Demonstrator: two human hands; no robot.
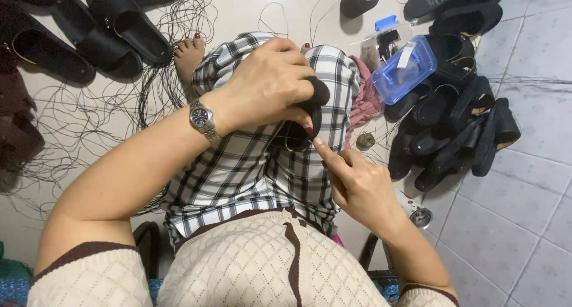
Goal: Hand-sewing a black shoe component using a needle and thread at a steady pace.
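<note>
My left hand [268, 86], with a metal watch on the wrist, grips a black shoe piece [301, 128] on my lap, over plaid trousers. My right hand [357, 185] sits just right of and below it, thumb and forefinger pinched together at the piece's lower edge; a needle or thread between them is too small to make out. Most of the black piece is hidden under my left fingers.
A heap of black sandals [456, 128] lies on the tiled floor at right, with a clear blue plastic box [405, 68] on it. More black sandals [89, 30] and tangled dark thread [89, 122] lie at left. A black thread spool [359, 0] lies at the top.
</note>
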